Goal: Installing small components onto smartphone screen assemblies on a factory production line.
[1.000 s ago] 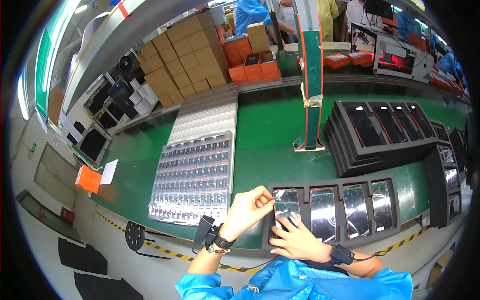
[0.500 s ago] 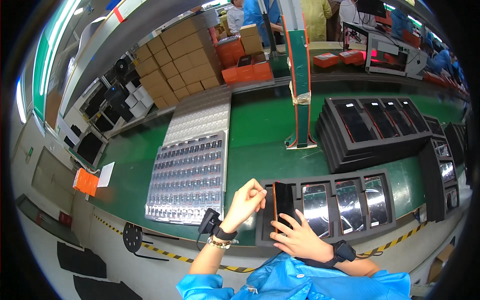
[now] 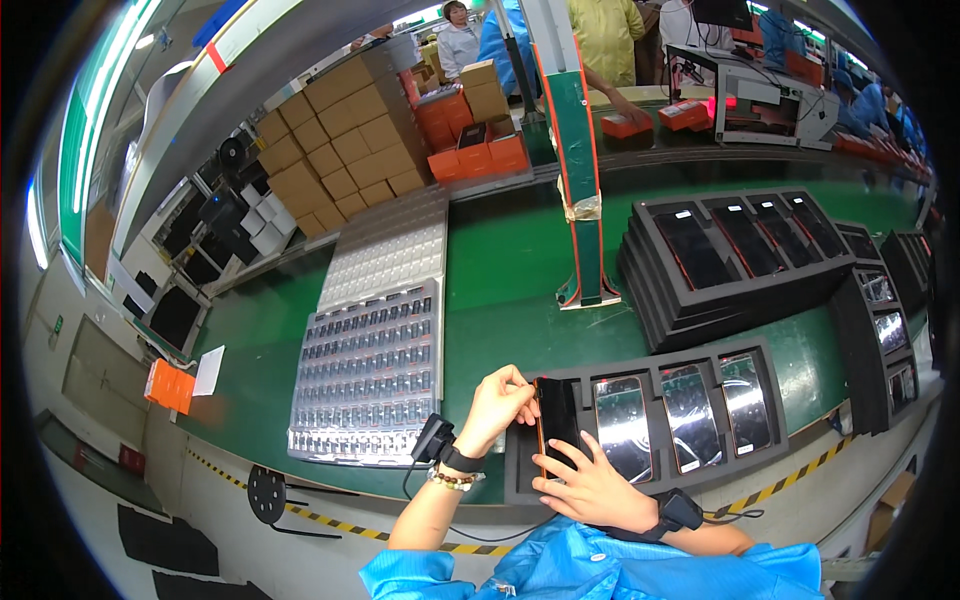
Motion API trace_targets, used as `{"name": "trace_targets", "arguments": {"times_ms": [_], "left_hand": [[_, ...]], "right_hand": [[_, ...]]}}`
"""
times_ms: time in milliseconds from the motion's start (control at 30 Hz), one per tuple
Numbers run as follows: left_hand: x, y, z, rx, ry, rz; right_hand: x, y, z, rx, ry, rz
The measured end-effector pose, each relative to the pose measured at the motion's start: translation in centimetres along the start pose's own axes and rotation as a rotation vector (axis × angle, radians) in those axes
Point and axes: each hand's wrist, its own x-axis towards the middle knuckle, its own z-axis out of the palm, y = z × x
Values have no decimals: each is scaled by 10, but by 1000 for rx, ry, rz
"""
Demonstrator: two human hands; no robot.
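Note:
A dark-screened phone (image 3: 562, 412) with an orange edge lies in the leftmost slot of a grey foam tray (image 3: 668, 488) before me. At the upper part of its left edge, my left hand (image 3: 499, 408) is closed in a pinch; what sits between the fingertips is too small to make out. My right hand (image 3: 603, 490) rests across the phone's lower end, fingers spread and reaching its left edge. Shiny-screened phones, one (image 3: 622, 428), another (image 3: 692, 418) and a third (image 3: 746, 403), fill the slots to the right. Both wrists wear dark strapped devices.
Left on the green table (image 3: 505, 300) stands a clear plastic tray (image 3: 365, 370) of many small parts. Stacked foam trays (image 3: 655, 290) with phones are at the right. A green post (image 3: 583, 220) rises behind. Cardboard boxes (image 3: 345, 135) and orange boxes (image 3: 480, 155) stand farther back; co-workers are beyond.
My left fingertips have moved from just beside the phone onto its upper left edge. My right hand stays over the lower end. The whole view has shifted slightly.

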Motion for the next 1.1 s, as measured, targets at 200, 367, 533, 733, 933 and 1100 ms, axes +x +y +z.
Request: {"name": "trace_targets", "arguments": {"times_ms": [200, 367, 533, 733, 933, 1100], "left_hand": [[-2, 7, -2, -14, 44, 24], [-1, 3, -3, 7, 27, 7], [3, 4, -2, -20, -10, -30], [7, -6, 10, 39, -2, -19], [0, -20, 8, -212, -98, -113], [-7, -38, 3, -549, -151, -70]], "right_hand": [[-1, 1, -1, 2, 2, 16], [-1, 1, -1, -4, -7, 13], [-1, 3, -1, 1, 6, 14], [-4, 4, -3, 2, -3, 5], [-7, 0, 1, -19, 51, 7], [-6, 0, 8, 16, 139, -35]]}}
